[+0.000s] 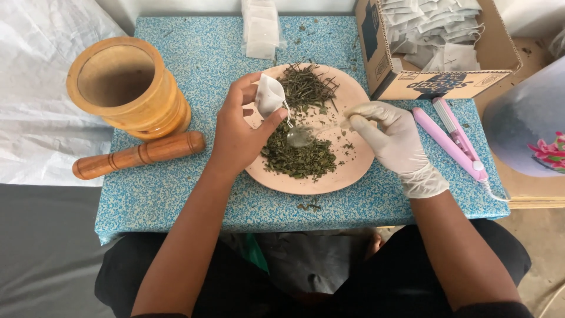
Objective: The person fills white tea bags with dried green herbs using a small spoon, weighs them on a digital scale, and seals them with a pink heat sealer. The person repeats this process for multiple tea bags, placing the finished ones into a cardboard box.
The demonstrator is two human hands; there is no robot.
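We see the left hand (pixel 238 138) pinching a small white bag (pixel 269 97) open over a pink plate (pixel 353 88) of dried herbs (pixel 297 158), while the gloved right hand (pixel 393 138) grips a spoon (pixel 306 134) whose bowl rests on the plate. The surface (pixel 200 59) wears a blue speckled cover (white sheeting lies to its left) and carries a wooden mortar (pixel 126 88), a pestle (pixel 138 155), a pink sealing tool (pixel 450 138) and a cardboard box (pixel 435 82) of bags.

Wooden mortar (pixel 126 88) and pestle (pixel 139 155) at left on the blue speckled counter (pixel 176 194); cardboard box (pixel 438 50) of white sachets and a pink sealing iron (pixel 450 138) at right.
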